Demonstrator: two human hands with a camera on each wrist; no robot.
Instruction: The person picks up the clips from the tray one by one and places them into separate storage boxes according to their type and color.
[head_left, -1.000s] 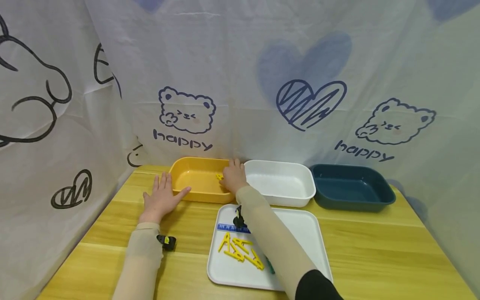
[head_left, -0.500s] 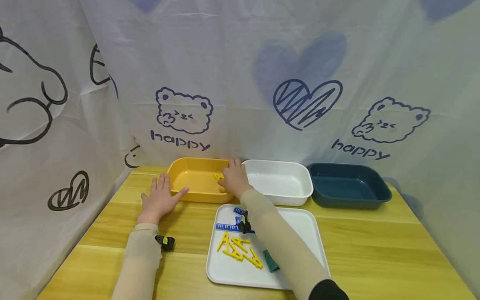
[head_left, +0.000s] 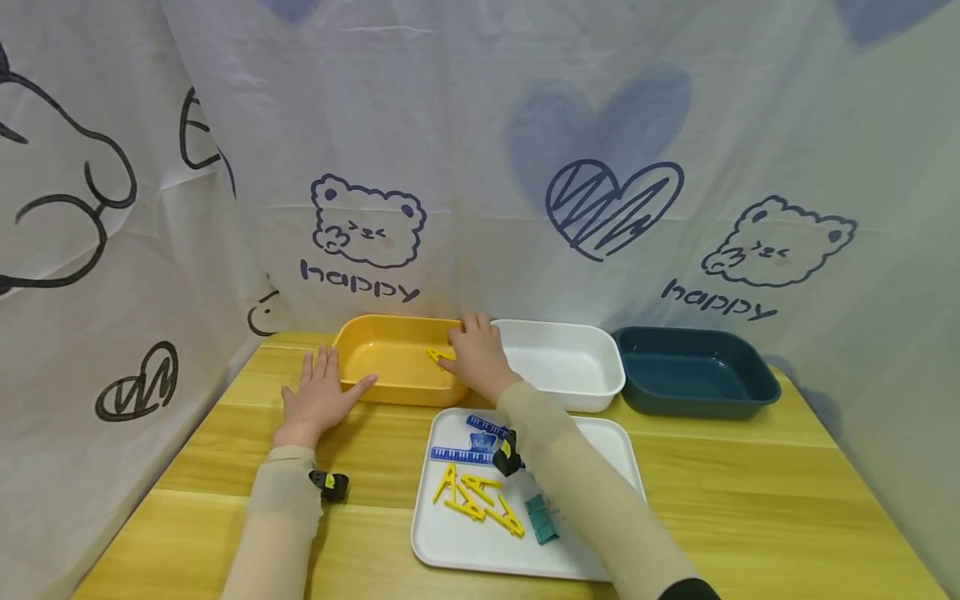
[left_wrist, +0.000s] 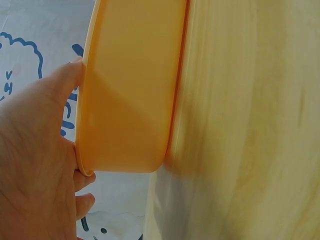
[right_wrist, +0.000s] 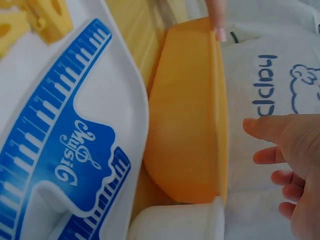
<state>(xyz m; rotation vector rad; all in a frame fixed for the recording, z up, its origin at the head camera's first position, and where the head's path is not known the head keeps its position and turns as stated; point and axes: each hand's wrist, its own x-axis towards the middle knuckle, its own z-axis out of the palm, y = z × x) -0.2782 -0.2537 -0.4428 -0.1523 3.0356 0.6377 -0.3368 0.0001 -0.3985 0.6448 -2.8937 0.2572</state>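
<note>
The right hand (head_left: 482, 358), fingers apart and gripping nothing, hangs beside 1 clip (head_left: 436, 355) in the yellow bin (head_left: 408, 395), so a low sideways swing could knock that bin askew, since the left hand (head_left: 317, 403) only touches its end, fingers straight.

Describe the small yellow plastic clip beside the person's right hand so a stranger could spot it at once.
At the back of the pale wooden table, find the orange-yellow plastic container, leftmost of three. Toward its right end, beside the right hand, is the small yellow plastic clip. Unlike the other yellow clips, it isn't on the white rectangular tray.
</note>
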